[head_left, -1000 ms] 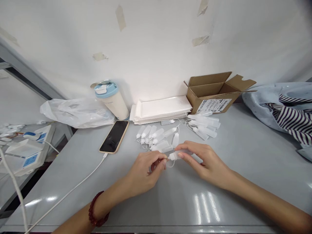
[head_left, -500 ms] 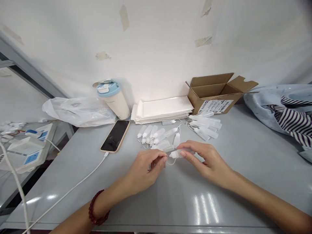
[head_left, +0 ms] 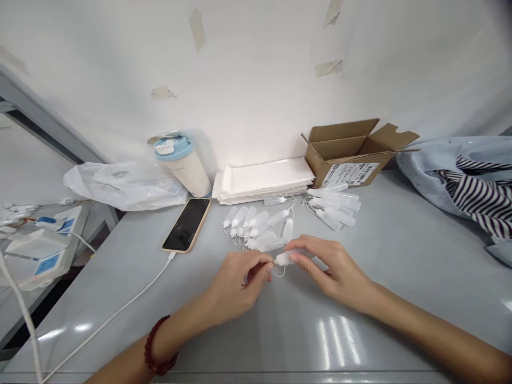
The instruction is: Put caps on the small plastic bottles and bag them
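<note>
The right hand (head_left: 330, 269) still grasps a dropper bottle (head_left: 294, 257), while the left hand (head_left: 236, 285) stays pinched at its tip, gripping something too small to tell.

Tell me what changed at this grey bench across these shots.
Very little. The right hand keeps holding the small translucent plastic dropper bottle, and the left hand stays pinched at its nozzle end. Neither lets go; only the view sways slightly. The white plastic bottles, black-screened phone and open cardboard box stay put.
</note>
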